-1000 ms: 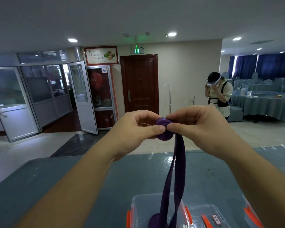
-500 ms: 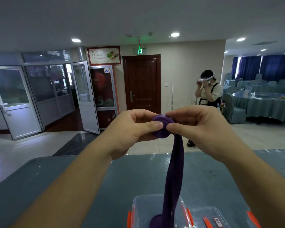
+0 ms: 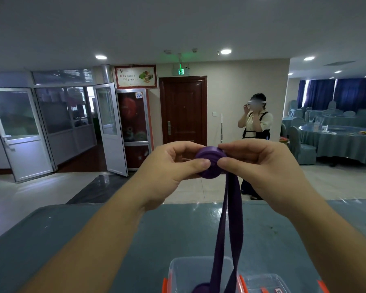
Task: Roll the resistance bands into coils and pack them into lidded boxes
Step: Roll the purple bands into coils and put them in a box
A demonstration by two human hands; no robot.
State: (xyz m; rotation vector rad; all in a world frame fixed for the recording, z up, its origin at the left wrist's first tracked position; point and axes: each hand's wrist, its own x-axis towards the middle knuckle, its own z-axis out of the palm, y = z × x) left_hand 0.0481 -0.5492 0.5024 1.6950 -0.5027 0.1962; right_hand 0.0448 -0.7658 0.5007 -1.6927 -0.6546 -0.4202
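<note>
I hold a purple resistance band at chest height, its upper end wound into a tight coil (image 3: 210, 161). My left hand (image 3: 171, 170) grips the coil from the left, thumb across its face. My right hand (image 3: 260, 166) pinches the coil's right edge where the loose band leaves it. The unrolled tail (image 3: 228, 229) hangs straight down as two strands into a clear plastic box (image 3: 178, 269) with orange latches at the bottom edge. A purple coil (image 3: 200, 288) lies inside that box.
The box stands on a teal-covered table (image 3: 93, 240). A second clear box or lid (image 3: 268, 282) lies just right of it. Beyond the table a person (image 3: 255, 132) stands near a brown door; round covered tables with chairs fill the right background.
The coil has grown a little thicker as both hands turn it, and the hanging tail has shifted slightly. The person in the background has stepped left and turned.
</note>
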